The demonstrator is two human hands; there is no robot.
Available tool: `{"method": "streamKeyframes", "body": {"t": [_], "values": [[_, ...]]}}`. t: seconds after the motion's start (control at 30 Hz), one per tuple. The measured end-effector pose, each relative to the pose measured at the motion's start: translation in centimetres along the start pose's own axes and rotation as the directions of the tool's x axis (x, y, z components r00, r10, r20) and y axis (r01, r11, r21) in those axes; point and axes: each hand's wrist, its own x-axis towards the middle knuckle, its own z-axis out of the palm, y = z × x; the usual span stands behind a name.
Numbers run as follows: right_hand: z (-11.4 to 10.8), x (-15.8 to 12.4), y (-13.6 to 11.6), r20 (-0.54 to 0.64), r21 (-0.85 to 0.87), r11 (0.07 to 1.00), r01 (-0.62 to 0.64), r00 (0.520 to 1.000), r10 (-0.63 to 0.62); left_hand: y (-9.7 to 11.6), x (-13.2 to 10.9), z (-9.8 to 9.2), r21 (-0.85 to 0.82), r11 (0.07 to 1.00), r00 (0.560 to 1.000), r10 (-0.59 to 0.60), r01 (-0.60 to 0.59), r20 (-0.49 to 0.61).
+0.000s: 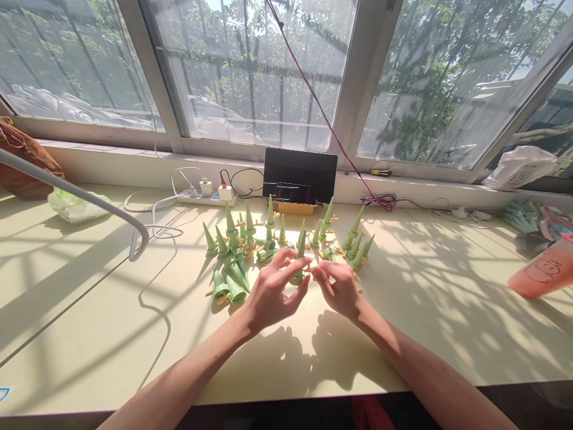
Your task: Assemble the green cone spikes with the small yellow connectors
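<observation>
Upright between my hands stands a green plastic watering spike (301,246), its pointed tip up. My left hand (275,289) curls around its lower part from the left, with fingers and thumb closed about it. My right hand (338,288) is pinched at the right side of the same spike, where a small yellow valve partly shows; the fingertips hide most of it. Around them is a loose group of similar green spikes (230,224), many upright with yellow valves sticking out sideways. Several more spikes (235,278) lie on their sides left of my left hand.
Behind the spikes a black tablet (299,173) leans near the window. A power strip (206,194) with plugs and cables lies to its left. A grey curved bar (89,194) crosses the left side. An orange cup (541,269) is at the right of the table (430,334).
</observation>
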Motion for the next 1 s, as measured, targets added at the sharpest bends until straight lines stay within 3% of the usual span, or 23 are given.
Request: {"method": "streamKeyframes", "body": {"t": [0.23, 0.33, 0.87, 1.0], "values": [[-0.35, -0.13, -0.63, -0.004, 0.096, 0.992, -0.083, 0.996, 0.084, -0.01, 0.21, -0.11, 0.026, 1.0, 0.999, -0.014, 0.015, -0.033], [-0.26, -0.16, -0.83, -0.022, 0.134, 0.99, -0.053, 0.998, 0.057, -0.02, 0.26, -0.14, 0.035, 0.999, 0.999, -0.023, 0.025, -0.038], [-0.14, 0.0, -0.28, -0.014, 0.03, 0.999, -0.017, 1.0, 0.018, 0.14, 0.05, 0.15, 0.006, 1.0, 1.0, -0.002, 0.002, -0.021], [-0.21, -0.05, -0.49, -0.005, 0.059, 0.996, -0.061, 0.998, 0.062, 0.19, 0.19, 0.08, 0.016, 1.0, 0.999, -0.008, 0.009, -0.034]]}}
